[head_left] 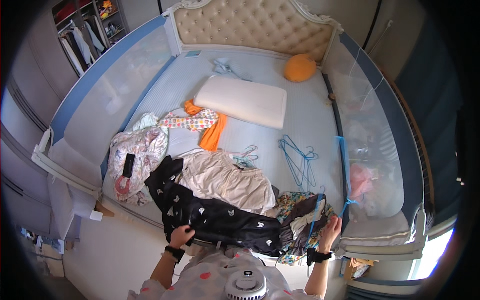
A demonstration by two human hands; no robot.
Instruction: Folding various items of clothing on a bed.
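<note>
My left hand is closed on the near edge of a black garment with white butterfly-like motifs, spread across the near edge of the bed. At its right end, my right hand has its fingers drawn together; what they hold is hard to make out. A thin blue strand meets its fingertips, below a blue tie on the side rail. Just left of that hand, a blue hanger lies over a pile of dark and patterned clothes. White shorts lie behind the black garment.
Several blue hangers lie farther back. A floral bundle carries a black phone-like object. Beyond are an orange garment, a white pillow and an orange cushion. Mesh rails enclose the bed's sides.
</note>
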